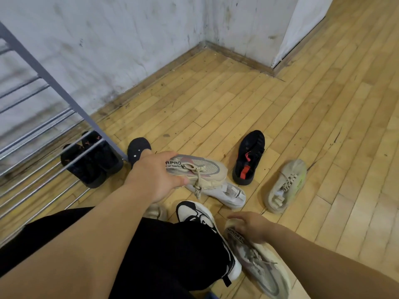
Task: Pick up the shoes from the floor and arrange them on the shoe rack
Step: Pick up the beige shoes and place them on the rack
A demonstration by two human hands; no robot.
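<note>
Head view: left hand (155, 175) fingers (180, 181) pinch the sneaker (205, 167) by its collar, just right of the rack (64, 92). Right hand (250, 227) fingers curl over its mate (259, 264), farther from the rack. Recommend firm heel grips, then lifting both level.

Rack (54, 83): cut off by the left edge, bars blurred. Slides (86, 167): partly hidden behind the rack bars. Black shoe (138, 147): heel hidden by the left hand (155, 175), whose fingertips are lost behind the beige sneaker (207, 167); small print on that sneaker's tongue unreadable. White sneaker (228, 195): partly covered by the beige one. Pale shoe (156, 212): mostly hidden by the forearm and the leg. Right hand (250, 227): blurred, covering the grey sneaker (259, 264) at the heel.
</note>
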